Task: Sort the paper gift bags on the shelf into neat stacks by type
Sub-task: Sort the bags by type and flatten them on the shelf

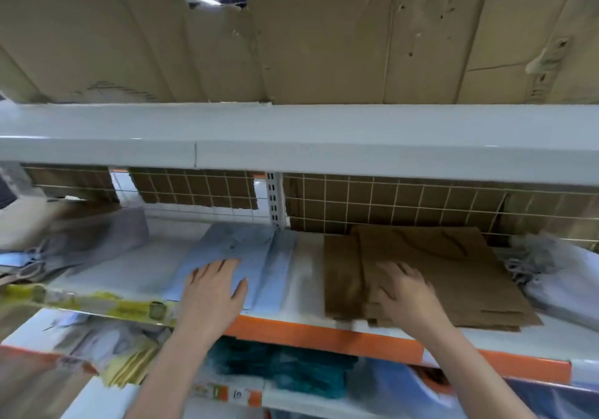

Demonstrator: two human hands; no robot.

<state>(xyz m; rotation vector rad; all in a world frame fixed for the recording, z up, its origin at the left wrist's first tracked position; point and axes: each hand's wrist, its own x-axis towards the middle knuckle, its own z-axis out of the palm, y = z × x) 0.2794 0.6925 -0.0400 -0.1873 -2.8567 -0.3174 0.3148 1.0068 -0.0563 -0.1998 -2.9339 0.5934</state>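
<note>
Store shelving fills the view: a white metal shelf (304, 272) with an orange front edge (324, 334) runs across the middle, backed by a white wire grid (389, 201) with brown cardboard behind it, and flattened cardboard sheets (291, 29) lie on the shelf board above. On the middle shelf, a stack of pale blue paper gift bags (246, 250) lies flat left of centre, and a stack of brown paper gift bags (447, 269) lies flat right of centre, its top bags fanned out a little and not squared; a bare strip of white shelf separates the two stacks. The left hand (214, 292) rests palm down on the front part of the blue stack with fingers straight and spread, gripping nothing. The right hand (405, 292) lies on the front of the brown stack with fingers extended; it is blurred, so I cannot tell whether the fingertips catch a bag edge. Grey bags (94, 240) lie loosely at the far left of the shelf, and pale grey bags with cord handles (551, 272) lie at the far right. Teal goods (291, 370) sit on the shelf below.
</note>
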